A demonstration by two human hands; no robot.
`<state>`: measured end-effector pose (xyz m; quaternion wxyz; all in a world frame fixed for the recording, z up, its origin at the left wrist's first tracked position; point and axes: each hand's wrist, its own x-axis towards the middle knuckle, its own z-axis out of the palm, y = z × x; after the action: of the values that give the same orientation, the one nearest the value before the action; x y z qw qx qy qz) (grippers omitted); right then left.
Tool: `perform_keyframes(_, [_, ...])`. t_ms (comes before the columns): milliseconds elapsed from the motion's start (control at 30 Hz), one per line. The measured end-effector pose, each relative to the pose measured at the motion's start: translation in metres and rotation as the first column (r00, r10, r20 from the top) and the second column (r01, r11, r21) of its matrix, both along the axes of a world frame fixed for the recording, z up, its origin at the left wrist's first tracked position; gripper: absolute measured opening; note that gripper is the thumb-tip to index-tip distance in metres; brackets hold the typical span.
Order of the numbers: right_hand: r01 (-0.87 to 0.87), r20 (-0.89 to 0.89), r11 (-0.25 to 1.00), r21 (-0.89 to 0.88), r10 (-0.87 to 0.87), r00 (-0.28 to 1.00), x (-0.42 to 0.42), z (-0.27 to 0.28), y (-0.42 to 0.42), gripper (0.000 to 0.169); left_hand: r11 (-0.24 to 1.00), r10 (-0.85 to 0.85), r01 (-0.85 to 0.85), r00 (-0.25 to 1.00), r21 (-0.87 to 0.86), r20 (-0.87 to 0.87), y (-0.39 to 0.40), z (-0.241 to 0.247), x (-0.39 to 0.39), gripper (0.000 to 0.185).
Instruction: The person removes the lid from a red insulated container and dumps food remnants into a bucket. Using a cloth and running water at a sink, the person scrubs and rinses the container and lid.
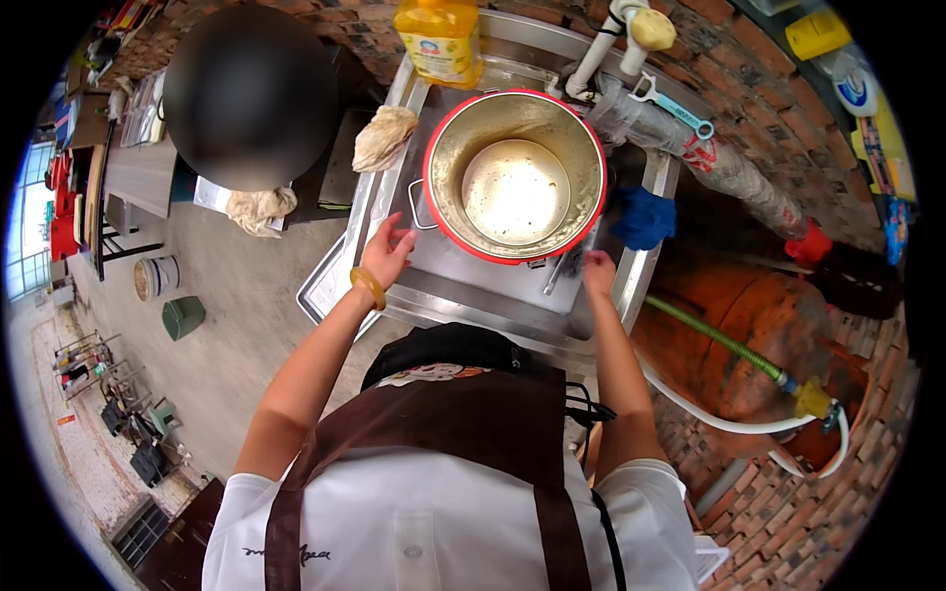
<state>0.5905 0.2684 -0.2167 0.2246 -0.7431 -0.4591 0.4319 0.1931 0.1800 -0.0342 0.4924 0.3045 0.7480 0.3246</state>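
Observation:
A deep metal pot (516, 177) with a red rim stands in a stainless steel sink (473, 284); its inside is wet, with small specks on the wall and bottom. My left hand (387, 255) is at the sink's left side, near the pot's wire handle (418, 207), fingers apart and holding nothing. Over the right part of the sink is my right hand (599, 272), below a blue cloth (643, 218); its fingers look curled, and whether they hold anything cannot be told. Between the pot and my right hand, a thin metal rod (554, 273) lies in the sink.
A yellow detergent bottle (440, 44) stands behind the pot. One crumpled rag (384, 139) lies on the sink's left rim. A light-blue tool (676, 111) rests on a plastic-wrapped pipe (739, 177). To the right are a green hose (717, 340) and a brick wall (783, 96).

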Motion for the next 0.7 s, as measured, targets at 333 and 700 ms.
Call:
perform_keyframes(333, [-0.043, 0.232, 0.930, -0.364, 0.135, 0.963, -0.035, -0.061, 0.022, 0.056, 0.892, 0.307, -0.235, 0.942, -0.386, 0.137, 0.067, -0.014, 0.067, 0.037])
perform_keyframes(700, [0.224, -0.102, 0.968, 0.116, -0.213, 0.972, -0.029, -0.007, -0.005, 0.031, 0.939, 0.238, -0.215, 0.969, -0.270, 0.058, 0.066, -0.030, 0.070, 0.037])
